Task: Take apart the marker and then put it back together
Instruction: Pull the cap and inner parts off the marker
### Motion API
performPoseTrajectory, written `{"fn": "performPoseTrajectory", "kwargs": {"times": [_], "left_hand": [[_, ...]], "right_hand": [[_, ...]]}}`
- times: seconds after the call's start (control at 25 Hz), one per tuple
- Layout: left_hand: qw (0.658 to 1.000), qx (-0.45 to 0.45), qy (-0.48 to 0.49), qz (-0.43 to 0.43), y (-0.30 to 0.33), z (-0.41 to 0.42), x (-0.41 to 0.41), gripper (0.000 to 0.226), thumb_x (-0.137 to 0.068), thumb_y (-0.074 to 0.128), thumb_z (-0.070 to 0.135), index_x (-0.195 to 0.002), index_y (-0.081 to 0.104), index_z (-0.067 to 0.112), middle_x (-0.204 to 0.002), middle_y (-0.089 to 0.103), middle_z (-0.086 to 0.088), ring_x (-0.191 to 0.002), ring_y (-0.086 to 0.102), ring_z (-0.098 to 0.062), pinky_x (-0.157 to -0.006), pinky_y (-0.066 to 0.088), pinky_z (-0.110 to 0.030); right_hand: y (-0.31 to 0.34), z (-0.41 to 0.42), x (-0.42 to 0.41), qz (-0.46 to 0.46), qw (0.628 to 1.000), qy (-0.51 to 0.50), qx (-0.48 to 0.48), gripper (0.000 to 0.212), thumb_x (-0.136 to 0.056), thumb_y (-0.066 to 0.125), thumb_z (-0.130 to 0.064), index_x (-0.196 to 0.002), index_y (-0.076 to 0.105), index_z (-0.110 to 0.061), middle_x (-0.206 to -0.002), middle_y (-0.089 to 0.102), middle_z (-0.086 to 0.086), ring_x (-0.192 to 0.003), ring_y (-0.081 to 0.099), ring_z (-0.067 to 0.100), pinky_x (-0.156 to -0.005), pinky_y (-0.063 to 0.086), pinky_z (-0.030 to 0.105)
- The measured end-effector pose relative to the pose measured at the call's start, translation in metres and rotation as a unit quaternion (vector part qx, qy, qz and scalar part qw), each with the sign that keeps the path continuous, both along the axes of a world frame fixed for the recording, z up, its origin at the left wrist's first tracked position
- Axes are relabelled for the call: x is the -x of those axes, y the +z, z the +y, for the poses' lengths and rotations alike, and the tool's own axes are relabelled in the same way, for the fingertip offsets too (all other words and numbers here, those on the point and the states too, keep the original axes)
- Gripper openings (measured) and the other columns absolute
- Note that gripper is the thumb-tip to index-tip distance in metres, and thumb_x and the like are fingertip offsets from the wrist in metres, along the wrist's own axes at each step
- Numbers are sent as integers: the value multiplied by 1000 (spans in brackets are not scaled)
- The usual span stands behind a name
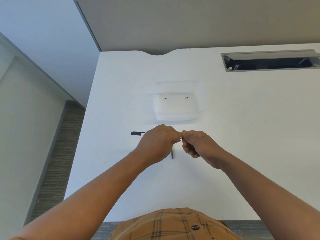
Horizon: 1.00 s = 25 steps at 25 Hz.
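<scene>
My left hand (158, 142) and my right hand (199, 146) meet fingertip to fingertip above the white table (242, 135). Both pinch a small dark marker part (181, 138) that is almost wholly hidden between the fingers. A black marker cap (136, 133) lies on the table just left of my left hand. A thin dark blue ink stick (172, 154) lies on the table between and below the hands, its upper end hidden by my left hand.
A clear plastic tray (177, 108) sits on the table just beyond the hands. A grey cable slot (270, 60) is set into the table at the far right. The table's left edge drops to a carpeted floor (57, 153).
</scene>
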State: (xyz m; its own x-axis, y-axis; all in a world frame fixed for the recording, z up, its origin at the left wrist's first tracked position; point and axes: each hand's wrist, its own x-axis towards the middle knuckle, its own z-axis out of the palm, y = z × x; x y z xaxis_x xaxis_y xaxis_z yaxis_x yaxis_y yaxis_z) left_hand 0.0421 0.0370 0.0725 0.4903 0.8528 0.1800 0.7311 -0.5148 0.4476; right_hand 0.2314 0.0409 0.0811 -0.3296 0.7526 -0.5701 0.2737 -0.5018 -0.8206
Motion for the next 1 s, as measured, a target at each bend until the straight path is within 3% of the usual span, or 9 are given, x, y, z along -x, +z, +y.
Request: {"fn": "performPoseTrajectory", "kwargs": {"times": [0.08,0.16,0.32,0.48,0.56,0.72,1.0], "left_hand": [[998,-48,-2,33,0,1,3,14,-88,71,13,-99,76,20,-76,68,4,-63,58,-25,-48,38,-26],[997,-70,-2,30,-1,2,6,13,-87,72,13,-97,76,20,-74,68,5,-60,59,-24,-44,39,-25],[999,-45,1,13,4,2,5,23,-95,51,27,-94,74,22,-72,65,7,-62,62,-23,-43,47,-30],[999,0,-28,29,7,4,6,32,-96,40,31,-94,72,30,-76,64,8,-65,59,-20,-46,45,-30],[999,4,-29,36,6,4,6,28,-95,44,28,-94,72,31,-77,65,9,-66,60,-20,-46,43,-27],[999,-2,-27,38,5,1,3,32,-97,41,33,-92,71,27,-73,62,7,-63,57,-21,-44,44,-29],[1000,-1,-6,9,6,0,0,35,-98,38,38,-96,73,30,-71,61,7,-62,56,-19,-45,45,-30]], "right_hand": [[1,0,0,23,999,10,27,47,-106,43,-43,-72,58,-14,-66,55,6,-53,38,17,-51,30,25],[-1,-2,1,38,999,17,13,47,-107,42,-42,-74,57,-11,-63,49,4,-51,34,15,-52,27,25],[-13,-11,5,-2,986,-1,-164,44,-108,43,-30,-68,49,-12,-59,40,-3,-52,31,10,-53,28,20],[-21,-11,-6,-75,956,57,-279,33,-102,43,-32,-77,62,-20,-71,60,-7,-68,54,8,-63,43,20],[-19,-11,-8,-48,969,51,-237,31,-101,46,-31,-81,64,-17,-74,62,-8,-70,55,8,-65,43,20],[-14,-6,-5,-14,993,25,-117,47,-107,45,-36,-72,63,-10,-61,59,-3,-53,47,6,-55,37,19],[-24,-7,-10,-111,930,47,-346,28,-102,49,-25,-81,64,-13,-71,60,-3,-67,52,9,-61,39,16]]}}
